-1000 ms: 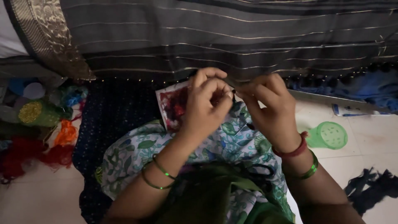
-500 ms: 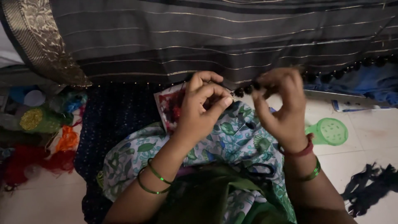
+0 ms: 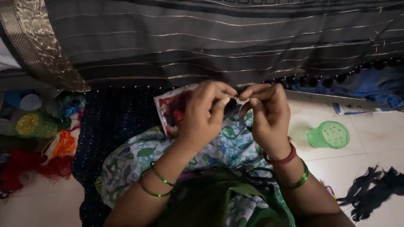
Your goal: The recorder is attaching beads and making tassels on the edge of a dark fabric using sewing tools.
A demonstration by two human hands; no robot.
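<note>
Head view: left hand point(image 3: 206, 111) and right hand point(image 3: 267, 111) are meeting fingertip to fingertip at the dark striped cloth's beaded edge point(image 3: 240, 90), both pinching it closed-fingered; a thin thread point(image 3: 243, 132) is hanging just below the right hand over the leaf-print fabric point(image 3: 134, 157).

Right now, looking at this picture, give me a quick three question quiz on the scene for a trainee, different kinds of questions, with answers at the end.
1. True or false: the left hand and right hand meet, fingertips together, at the lower edge of the dark striped cloth.
2. Which thing stands on the floor tiles on the person's right? A) green perforated cup B) red bucket C) metal kettle
3. Fill in: the red bangle sits on the ___ wrist.

Key: 1 true; 2 A; 3 right.
</note>
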